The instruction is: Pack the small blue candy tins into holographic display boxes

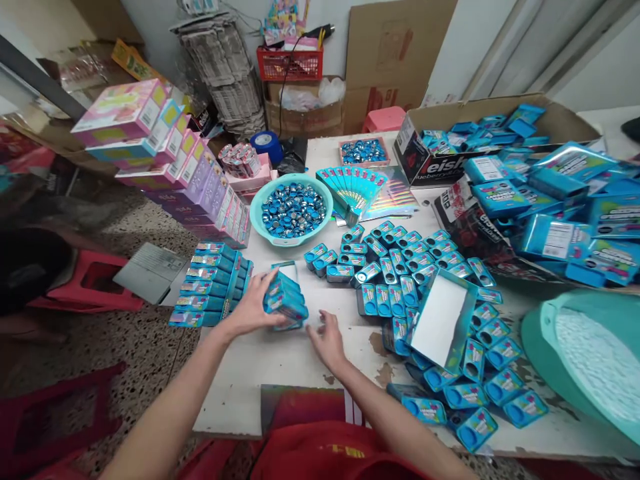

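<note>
My left hand [253,308] grips a compact row of small blue tins [286,300], slightly blurred, over the table's middle. An open blue box edge with a white inside [287,270] shows just behind them; how the tins sit against it I cannot tell. My right hand [327,339] is just right of the tins, fingers apart and curved, holding nothing. Left of my left hand stands a stack of blue display boxes [207,283]. Many loose blue tins [387,300] stand to the right, and an empty-looking blue display box with a white bottom [443,320] lies tilted on them.
A turquoise basin [257,223] of round metal caps stands behind my hands. Pink and purple boxes [125,110] tower at the left. Cartons [420,167] heaped with blue packs fill the back right. A large green tub [545,360] of white pieces stands at the right edge.
</note>
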`<state>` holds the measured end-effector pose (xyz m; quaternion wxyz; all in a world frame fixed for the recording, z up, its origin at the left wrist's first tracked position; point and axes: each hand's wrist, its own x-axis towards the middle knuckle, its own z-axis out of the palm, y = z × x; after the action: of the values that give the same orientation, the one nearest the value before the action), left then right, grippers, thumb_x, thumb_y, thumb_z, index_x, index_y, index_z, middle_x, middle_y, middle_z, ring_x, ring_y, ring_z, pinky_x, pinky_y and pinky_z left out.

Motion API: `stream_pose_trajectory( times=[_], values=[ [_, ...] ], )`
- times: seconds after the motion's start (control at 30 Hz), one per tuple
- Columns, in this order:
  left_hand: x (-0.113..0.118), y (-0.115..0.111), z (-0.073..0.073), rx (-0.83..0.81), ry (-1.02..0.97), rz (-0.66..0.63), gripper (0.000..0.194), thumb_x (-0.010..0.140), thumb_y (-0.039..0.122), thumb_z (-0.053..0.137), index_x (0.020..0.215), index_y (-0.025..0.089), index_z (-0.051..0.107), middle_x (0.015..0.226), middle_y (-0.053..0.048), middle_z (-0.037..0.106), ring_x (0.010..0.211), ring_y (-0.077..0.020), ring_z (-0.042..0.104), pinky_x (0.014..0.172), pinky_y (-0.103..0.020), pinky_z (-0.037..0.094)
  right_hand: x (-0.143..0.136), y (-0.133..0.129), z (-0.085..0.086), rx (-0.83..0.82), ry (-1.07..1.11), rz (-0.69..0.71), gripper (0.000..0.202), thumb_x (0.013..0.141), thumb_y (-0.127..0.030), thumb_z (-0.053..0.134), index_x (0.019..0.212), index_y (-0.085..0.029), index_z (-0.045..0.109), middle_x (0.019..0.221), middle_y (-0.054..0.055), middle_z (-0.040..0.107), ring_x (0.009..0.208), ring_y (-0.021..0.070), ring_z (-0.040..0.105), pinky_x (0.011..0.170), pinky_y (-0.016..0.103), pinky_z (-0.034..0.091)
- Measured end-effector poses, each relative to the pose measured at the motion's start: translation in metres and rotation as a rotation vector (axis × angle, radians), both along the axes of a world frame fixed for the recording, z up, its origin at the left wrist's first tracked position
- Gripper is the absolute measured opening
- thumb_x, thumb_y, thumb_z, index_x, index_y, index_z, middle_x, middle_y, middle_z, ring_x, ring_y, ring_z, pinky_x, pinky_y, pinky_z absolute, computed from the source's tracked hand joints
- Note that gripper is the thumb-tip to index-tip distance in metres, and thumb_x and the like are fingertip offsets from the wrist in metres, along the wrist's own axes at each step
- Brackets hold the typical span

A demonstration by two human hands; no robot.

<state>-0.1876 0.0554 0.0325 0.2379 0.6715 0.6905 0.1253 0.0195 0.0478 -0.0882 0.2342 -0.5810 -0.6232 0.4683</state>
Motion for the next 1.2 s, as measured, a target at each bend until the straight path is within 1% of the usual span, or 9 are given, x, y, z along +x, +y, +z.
stream_pose_trajectory(
  times=[0.17,0.27,0.47,0.6,0.7,0.87,0.97,1.07,1.2],
  values=[
    [-0.024,0.035,-0.036,-0.229,0.121,-0.052,0.107,0.054,0.044,0.073,0.144,0.02,0.021,0.129,-0.012,0.039,0.12,-0.0321,0.038,0.101,-0.044,0.034,-0.046,0.02,0.006,-0.105,-0.297,0.27,0.024,0.079,-0.016,0.049,0.1,-0.017,0.059,0.097,0.008,0.061,0.085,0.0195,0.059,0.076,0.028,0.043],
    [-0.024,0.047,-0.056,-0.136,0.281,-0.074,0.102,0.056,0.044,0.072,0.144,0.02,0.024,0.133,-0.016,0.035,0.123,-0.0364,0.034,0.1,-0.048,0.032,-0.051,0.023,0.005,-0.118,-0.337,0.273,0.023,0.077,-0.006,0.043,0.092,-0.015,0.059,0.099,0.01,0.06,0.084,0.0205,0.06,0.073,0.029,0.041],
    [-0.013,0.044,-0.057,0.104,0.444,-0.044,0.086,0.069,0.043,0.065,0.142,0.017,0.027,0.147,-0.019,0.022,0.136,-0.0395,0.012,0.106,-0.058,0.015,-0.039,0.019,0.01,-0.127,-0.349,0.278,0.024,0.081,-0.011,0.043,0.101,-0.015,0.056,0.105,0.012,0.058,0.086,0.0223,0.061,0.074,0.031,0.044],
    [0.032,0.061,-0.059,0.216,0.28,-0.035,0.093,0.072,0.052,0.061,0.145,0.018,0.016,0.15,-0.017,0.016,0.138,-0.0348,0.01,0.108,-0.051,0.017,-0.016,0.032,0.02,0.023,-0.071,-0.05,0.042,0.088,-0.029,0.037,0.126,-0.014,0.04,0.123,0.015,0.049,0.104,0.0223,0.056,0.087,0.035,0.044],
    [0.069,0.099,-0.069,0.081,0.152,0.032,0.108,0.063,0.057,0.066,0.146,0.018,0.01,0.149,-0.018,0.016,0.135,-0.0376,0.018,0.105,-0.049,0.023,-0.004,0.06,0.023,0.02,0.103,-0.352,0.062,0.086,-0.045,0.036,0.136,-0.009,0.027,0.137,0.022,0.037,0.121,0.0263,0.045,0.098,0.04,0.037],
    [0.09,0.14,-0.076,0.007,0.193,0.002,0.091,0.06,0.049,0.069,0.14,0.026,0.03,0.141,-0.015,0.028,0.122,-0.04,0.032,0.097,-0.052,0.031,-0.005,0.096,0.021,-0.016,0.212,-0.394,0.074,0.081,-0.049,0.041,0.136,-0.003,0.026,0.143,0.024,0.03,0.133,0.028,0.029,0.106,0.042,0.028],
    [0.085,0.121,-0.075,0.067,0.183,-0.078,0.082,0.063,0.045,0.066,0.136,0.022,0.037,0.134,-0.015,0.034,0.118,-0.0361,0.035,0.097,-0.05,0.031,-0.003,0.088,0.017,-0.033,0.281,-0.426,0.071,0.08,-0.053,0.042,0.132,-0.006,0.032,0.135,0.023,0.042,0.125,0.0263,0.042,0.102,0.041,0.034],
    [0.079,0.079,-0.075,0.089,0.136,-0.2,0.085,0.061,0.039,0.066,0.137,0.021,0.034,0.134,-0.014,0.034,0.119,-0.0345,0.034,0.099,-0.048,0.032,0.004,0.069,0.011,-0.042,0.271,-0.446,0.07,0.08,-0.057,0.042,0.13,-0.009,0.037,0.135,0.02,0.045,0.125,0.0252,0.042,0.103,0.04,0.033],
    [0.082,0.033,-0.08,0.125,0.095,-0.366,0.091,0.061,0.026,0.063,0.142,0.021,0.024,0.147,-0.014,0.014,0.134,-0.0388,0.012,0.106,-0.053,0.023,0.012,0.059,0.001,-0.168,0.327,-0.319,0.072,0.08,-0.059,0.041,0.136,-0.013,0.036,0.145,0.014,0.034,0.134,0.0239,0.031,0.109,0.039,0.026]
  ],
)
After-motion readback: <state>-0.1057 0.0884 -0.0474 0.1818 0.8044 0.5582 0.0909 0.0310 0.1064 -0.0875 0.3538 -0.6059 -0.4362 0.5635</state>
